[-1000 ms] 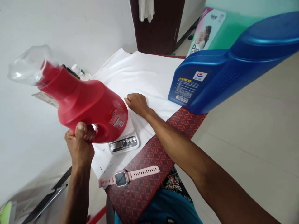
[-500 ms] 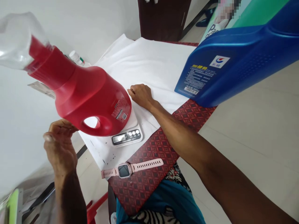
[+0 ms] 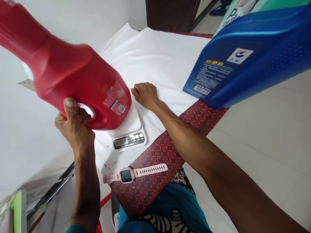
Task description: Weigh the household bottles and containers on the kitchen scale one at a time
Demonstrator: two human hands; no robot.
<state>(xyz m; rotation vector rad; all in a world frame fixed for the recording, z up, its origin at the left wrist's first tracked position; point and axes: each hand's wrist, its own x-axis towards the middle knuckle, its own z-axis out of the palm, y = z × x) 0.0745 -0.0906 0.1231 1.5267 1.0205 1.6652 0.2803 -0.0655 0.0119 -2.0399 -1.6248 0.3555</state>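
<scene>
My left hand (image 3: 76, 126) is wrapped around the handle of a big red jug-shaped bottle (image 3: 75, 77), its thumb over the handle's outer side. The bottle's neck runs off the upper left edge of the view. Its base is over a white digital kitchen scale (image 3: 130, 136), baring part of the platform; whether they touch I cannot tell. To the right of the scale, my right hand (image 3: 145, 94) rests on the white cloth (image 3: 167, 58) with its fingers curled in. No object shows in that hand.
A pink-strapped smartwatch (image 3: 126, 175) lies across the near table edge, on the red patterned cover (image 3: 150, 171). At the right, a large blue bottle (image 3: 233, 64) stands by the table edge. A white wall (image 3: 97, 19) borders the left side.
My left hand has moved from beside the red bottle onto its handle. The bottle has shifted left, baring more of the scale. My right hand has stayed nearly still.
</scene>
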